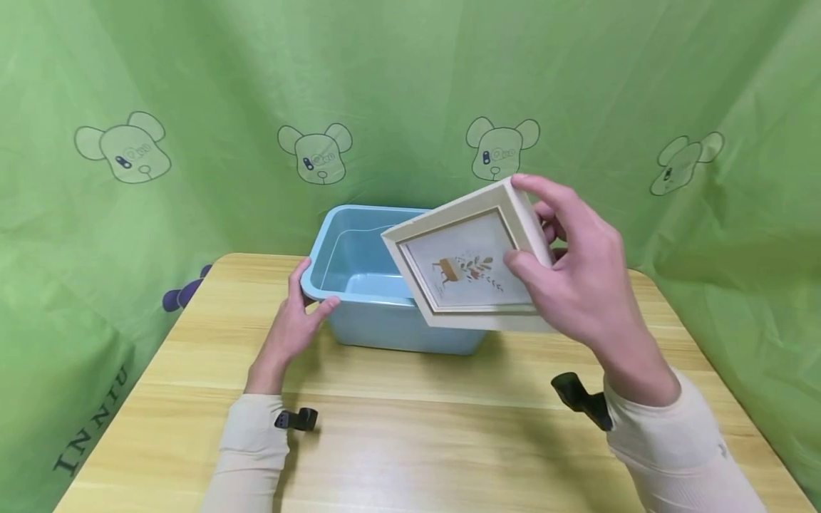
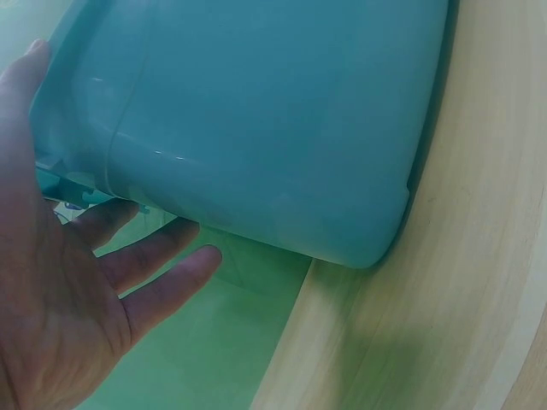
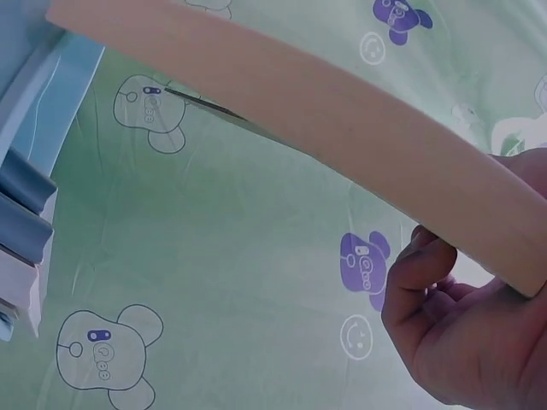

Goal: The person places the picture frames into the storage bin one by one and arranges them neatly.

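Note:
A cream-white picture frame [image 1: 471, 260], with a print of a brown animal and leafy sprigs, hangs tilted in the air over the right part of a light-blue plastic tub [image 1: 391, 328]. My right hand [image 1: 584, 274] grips its right side, thumb on the front and forefinger at the top corner. In the right wrist view the frame's long edge [image 3: 316, 120] crosses the picture, the curled fingers [image 3: 419, 282] behind it. My left hand [image 1: 298, 313] holds the tub's near left corner, thumb at the front rim. In the left wrist view its other fingers [image 2: 167, 286] lie along the side.
The tub stands at the back of a wooden table [image 1: 398, 427], before a green curtain [image 1: 410, 85] printed with bear heads. Several stacked blue and white pieces with wavy ends [image 3: 26, 222] show at the left of the right wrist view. Both sleeves carry small black cameras [image 1: 580, 400].

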The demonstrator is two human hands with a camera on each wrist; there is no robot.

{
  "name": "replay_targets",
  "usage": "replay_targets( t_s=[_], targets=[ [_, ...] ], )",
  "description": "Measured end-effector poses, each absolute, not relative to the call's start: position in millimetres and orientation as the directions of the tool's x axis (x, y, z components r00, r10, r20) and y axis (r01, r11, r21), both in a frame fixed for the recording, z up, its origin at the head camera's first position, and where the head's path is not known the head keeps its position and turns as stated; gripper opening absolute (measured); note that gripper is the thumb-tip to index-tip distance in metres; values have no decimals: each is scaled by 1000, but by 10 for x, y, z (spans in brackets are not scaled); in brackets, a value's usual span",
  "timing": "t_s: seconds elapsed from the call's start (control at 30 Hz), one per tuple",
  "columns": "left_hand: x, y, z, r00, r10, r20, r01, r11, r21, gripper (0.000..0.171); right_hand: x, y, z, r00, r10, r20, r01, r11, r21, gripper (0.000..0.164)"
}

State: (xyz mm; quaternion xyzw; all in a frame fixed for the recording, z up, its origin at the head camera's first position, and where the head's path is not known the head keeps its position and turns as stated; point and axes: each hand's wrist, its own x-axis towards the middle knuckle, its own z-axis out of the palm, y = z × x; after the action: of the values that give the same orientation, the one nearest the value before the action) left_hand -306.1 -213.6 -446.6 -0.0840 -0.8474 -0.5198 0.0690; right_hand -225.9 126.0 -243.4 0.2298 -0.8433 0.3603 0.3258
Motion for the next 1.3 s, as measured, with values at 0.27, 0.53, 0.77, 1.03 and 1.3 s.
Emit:
replay_targets(
  t_s=[0.27,0.53,0.77,1.03,1.3],
  targets=[
    [-3047,-2105,-4426,-977,71,200,210,464,861,89,-2401,1264,-2349,-722,-78,688,-577,616,-536,71],
    [-3038,-2122,-4426,-977,66,204,212,443,871,87,-2616,1193,-2310,-792,-4,610,-474,634,-611,70],
    [-3028,-2159,-4447,-978,57,200,204,444,872,85,-2910,1112,-2374,-874,20,486,-359,647,-673,71],
    [-3026,-2157,-4451,-978,60,201,206,449,870,86,-3325,1035,-2537,-931,8,364,-256,696,-671,70],
    [-3029,-2135,-4446,-976,64,208,214,460,862,86,-3512,980,-2653,-951,23,310,-200,717,-668,65]
  ],
)
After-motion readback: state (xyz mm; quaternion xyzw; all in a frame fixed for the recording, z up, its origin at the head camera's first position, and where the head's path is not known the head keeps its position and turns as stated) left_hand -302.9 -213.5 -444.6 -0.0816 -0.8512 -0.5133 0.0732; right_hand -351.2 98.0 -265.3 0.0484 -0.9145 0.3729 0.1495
